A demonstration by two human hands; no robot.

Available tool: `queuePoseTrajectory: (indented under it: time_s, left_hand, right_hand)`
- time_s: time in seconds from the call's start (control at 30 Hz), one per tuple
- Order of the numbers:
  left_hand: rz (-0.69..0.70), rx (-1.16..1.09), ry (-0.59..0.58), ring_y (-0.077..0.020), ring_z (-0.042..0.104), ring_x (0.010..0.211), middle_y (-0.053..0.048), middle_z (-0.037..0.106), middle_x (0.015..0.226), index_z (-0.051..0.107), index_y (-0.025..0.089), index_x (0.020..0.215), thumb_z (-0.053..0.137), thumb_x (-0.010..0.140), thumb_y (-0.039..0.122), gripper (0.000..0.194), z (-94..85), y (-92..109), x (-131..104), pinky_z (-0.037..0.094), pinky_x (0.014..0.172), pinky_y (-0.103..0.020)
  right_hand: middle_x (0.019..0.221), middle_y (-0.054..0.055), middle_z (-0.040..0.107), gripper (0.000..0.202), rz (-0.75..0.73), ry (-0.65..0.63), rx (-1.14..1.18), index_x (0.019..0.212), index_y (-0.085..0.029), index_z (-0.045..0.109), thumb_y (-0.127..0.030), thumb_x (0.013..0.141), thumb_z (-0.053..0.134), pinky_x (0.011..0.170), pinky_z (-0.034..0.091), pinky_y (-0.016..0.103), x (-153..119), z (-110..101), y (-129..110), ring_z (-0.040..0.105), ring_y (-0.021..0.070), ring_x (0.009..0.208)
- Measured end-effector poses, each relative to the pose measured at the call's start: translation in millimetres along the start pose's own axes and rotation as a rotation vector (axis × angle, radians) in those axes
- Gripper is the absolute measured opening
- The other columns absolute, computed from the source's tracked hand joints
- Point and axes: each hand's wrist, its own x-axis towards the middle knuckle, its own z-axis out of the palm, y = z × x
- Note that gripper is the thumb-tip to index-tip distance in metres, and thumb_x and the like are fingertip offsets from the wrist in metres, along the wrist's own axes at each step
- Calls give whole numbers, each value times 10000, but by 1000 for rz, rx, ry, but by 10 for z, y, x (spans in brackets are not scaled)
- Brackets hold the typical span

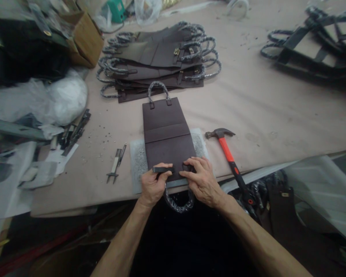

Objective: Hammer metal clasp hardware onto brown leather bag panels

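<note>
A dark brown bag panel (167, 132) lies flat in front of me, with a plastic-wrapped handle (158, 85) at its far end and another wrapped handle (179, 207) hanging over the table edge. My left hand (153, 185) pinches a short dark strap (163, 169) between thumb and fingers above the near end of the panel. On the panel's near right corner rests my right hand (202, 177), its thumb and fingertips closed round a small dark piece, partly hidden. Beneath the panel is a grey speckled slab (137, 163).
To the right lies a claw hammer (226, 149) with a red and black grip. A pronged punch (113, 166) lies left of the slab. Stacked bag panels (158, 54) stand behind; more bag parts (314, 50) lie far right. A cardboard box (86, 38) is at back left.
</note>
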Motion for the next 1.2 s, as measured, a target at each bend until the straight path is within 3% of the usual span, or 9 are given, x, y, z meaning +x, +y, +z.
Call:
queuePoseTrajectory:
  time_s: [0.17, 0.47, 1.0, 1.2]
  left_hand:
    - [38, 44, -9, -184, 743, 927, -41, 775, 1004, 745, 188, 1000, 704, 934, 240, 94, 6, 15, 5, 612, 897, -279]
    - [30, 29, -1, -177, 735, 929, -46, 772, 1006, 751, 173, 998, 703, 937, 241, 104, 3, -48, -18, 603, 895, -278]
    - [26, 33, -1, -150, 731, 913, -26, 771, 992, 750, 180, 1002, 694, 946, 243, 101, 4, -20, -3, 589, 878, -228]
    - [47, 55, -5, -140, 732, 906, -21, 773, 980, 745, 178, 1000, 692, 951, 254, 105, 4, -18, 0, 582, 883, -211]
  right_hand:
    - [1334, 84, 516, 412, 9, -3, -8, 1150, -277, 721, -101, 854, 495, 1160, 274, 643, 8, -3, -8, 417, 326, 1315]
    - [1402, 74, 469, 465, 54, -178, -48, 1251, -340, 696, -105, 892, 517, 1204, 154, 659, 59, -42, -50, 333, 330, 1388]
    - [1406, 72, 501, 470, 59, -215, -44, 1260, -319, 692, -89, 886, 522, 1216, 118, 671, 90, -36, -64, 311, 336, 1436]
    - [1418, 79, 504, 434, -5, -159, -60, 1276, -318, 681, -129, 923, 515, 1208, 131, 677, 47, -2, -37, 321, 334, 1443]
